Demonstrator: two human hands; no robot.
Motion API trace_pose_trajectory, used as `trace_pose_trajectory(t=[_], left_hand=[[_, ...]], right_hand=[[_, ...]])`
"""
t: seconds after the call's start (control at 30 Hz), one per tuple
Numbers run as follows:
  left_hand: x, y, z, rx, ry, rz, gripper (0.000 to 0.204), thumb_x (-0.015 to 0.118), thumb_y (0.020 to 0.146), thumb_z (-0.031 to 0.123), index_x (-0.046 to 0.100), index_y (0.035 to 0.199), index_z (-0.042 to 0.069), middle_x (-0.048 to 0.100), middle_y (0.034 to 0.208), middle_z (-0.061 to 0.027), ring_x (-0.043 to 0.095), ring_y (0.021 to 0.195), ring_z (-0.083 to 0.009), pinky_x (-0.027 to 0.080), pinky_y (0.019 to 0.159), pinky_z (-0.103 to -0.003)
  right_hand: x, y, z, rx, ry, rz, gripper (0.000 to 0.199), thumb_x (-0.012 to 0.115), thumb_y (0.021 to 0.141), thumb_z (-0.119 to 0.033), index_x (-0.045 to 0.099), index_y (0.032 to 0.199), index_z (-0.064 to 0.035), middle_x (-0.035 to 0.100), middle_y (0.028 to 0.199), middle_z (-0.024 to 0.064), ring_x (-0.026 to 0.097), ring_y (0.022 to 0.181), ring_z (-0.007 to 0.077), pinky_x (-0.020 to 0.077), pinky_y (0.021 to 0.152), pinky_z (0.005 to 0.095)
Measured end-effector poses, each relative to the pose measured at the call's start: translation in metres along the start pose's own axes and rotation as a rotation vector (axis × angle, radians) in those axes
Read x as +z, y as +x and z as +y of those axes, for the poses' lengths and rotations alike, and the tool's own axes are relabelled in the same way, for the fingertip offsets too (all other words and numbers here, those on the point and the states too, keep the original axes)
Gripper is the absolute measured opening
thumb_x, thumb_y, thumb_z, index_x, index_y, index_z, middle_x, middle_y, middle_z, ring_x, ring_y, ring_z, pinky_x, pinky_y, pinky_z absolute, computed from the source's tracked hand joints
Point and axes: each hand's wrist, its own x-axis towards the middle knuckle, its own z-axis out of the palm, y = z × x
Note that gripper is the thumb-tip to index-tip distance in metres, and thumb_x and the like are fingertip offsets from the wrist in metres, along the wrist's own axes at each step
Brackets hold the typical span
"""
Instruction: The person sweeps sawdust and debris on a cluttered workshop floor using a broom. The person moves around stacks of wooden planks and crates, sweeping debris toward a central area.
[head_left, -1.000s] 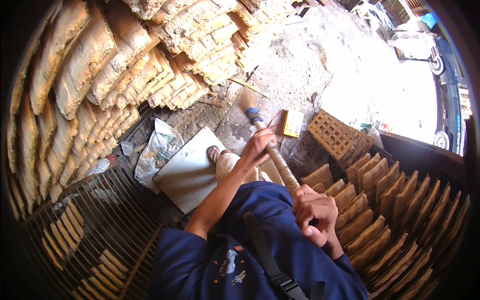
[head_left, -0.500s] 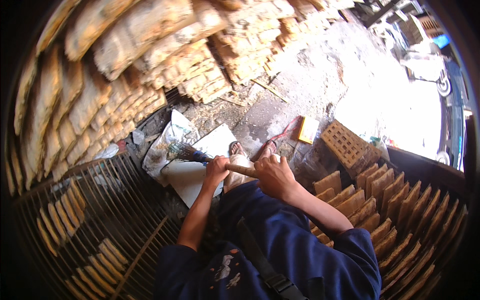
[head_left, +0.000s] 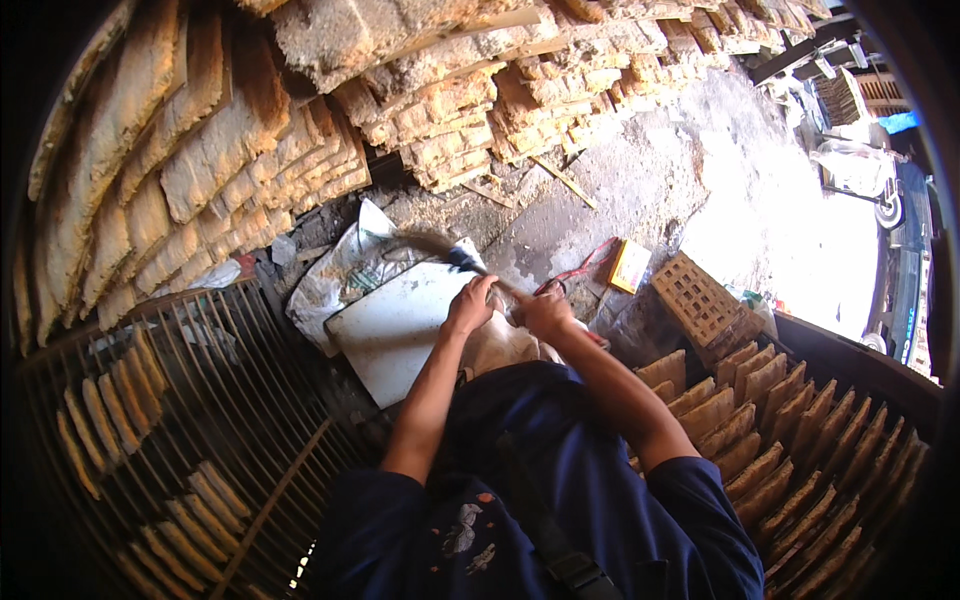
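Both my hands grip a broom (head_left: 462,258) in front of my body. My left hand (head_left: 470,303) is closed round its handle near the dark binding. My right hand (head_left: 546,314) wraps the same handle a little further right and closer to me. The bristle end points up and left, blurred, over a white sack (head_left: 368,228) and the upper edge of a white board (head_left: 385,335) on the floor. Part of the handle is hidden by my fingers.
Rough pale-brown slabs (head_left: 230,130) are piled high ahead and left. Slatted racks (head_left: 250,370) with upright slabs (head_left: 720,415) flank me. A yellow box (head_left: 629,266) and a brown lattice crate (head_left: 690,295) stand ahead right. A loose stick (head_left: 563,182) lies on the floor.
My hands have moved forward with the broom, the left also to the right. The bristle end has swung up and away from me, over the sack and board.
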Motion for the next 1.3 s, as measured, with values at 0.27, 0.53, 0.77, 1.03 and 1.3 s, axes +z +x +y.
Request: trace_pose_trajectory(t=[0.27,0.53,0.77,1.03,1.3], left_hand=[[-0.174,-0.067,0.185,0.23,-0.574,0.093,0.027,0.048,0.087,-0.003,0.059,0.111,0.001,0.063,0.102,-0.0117,0.063,0.084,-0.0186,0.052,0.074,-0.031],[-0.285,-0.094,0.36,0.81,-1.388,-0.012,0.044,0.036,0.098,0.027,0.063,0.075,0.001,0.062,0.074,-0.0115,0.058,0.066,-0.0223,0.047,0.056,-0.032],[-0.255,-0.084,0.402,1.108,-1.426,0.207,0.059,0.03,0.099,0.047,0.043,0.054,0.012,0.044,0.058,-0.0008,0.038,0.044,-0.0113,0.027,0.037,-0.022],[-0.227,-0.082,0.409,1.082,-1.414,-0.009,0.057,0.032,0.1,0.04,0.035,0.05,0.015,0.036,0.052,0.0021,0.035,0.042,-0.0108,0.024,0.038,-0.022],[-0.202,-0.033,0.379,0.901,-0.809,-0.162,0.041,0.049,0.094,0.033,0.052,0.061,0.01,0.055,0.063,-0.0025,0.054,0.058,-0.0173,0.042,0.053,-0.03]], right_hand=[[-0.026,-0.107,0.119,0.285,0.24,-0.155,0.058,0.047,0.086,-0.021,0.033,0.141,-0.0371,0.065,0.091,0.0229,0.064,0.087,0.0388,0.0521,0.076,0.047],[0.032,-0.219,0.156,0.703,0.293,-0.007,0.058,0.051,0.088,-0.024,0.032,0.142,-0.0321,0.064,0.089,0.0263,0.063,0.083,0.0432,0.05,0.073,0.0508],[0.037,-0.242,0.102,0.691,0.424,0.084,0.061,0.053,0.086,-0.019,0.033,0.142,-0.0272,0.064,0.082,0.0256,0.063,0.079,0.0413,0.0484,0.071,0.0526],[-0.009,-0.203,0.075,0.407,0.427,-0.038,0.052,0.051,0.086,-0.026,0.041,0.137,-0.0323,0.064,0.079,0.0245,0.063,0.076,0.0426,0.0476,0.068,0.0529],[0.023,-0.135,0.147,0.255,0.366,-0.141,0.053,0.051,0.087,-0.027,0.039,0.137,-0.0407,0.066,0.089,0.0216,0.065,0.084,0.0373,0.0507,0.074,0.0479]])
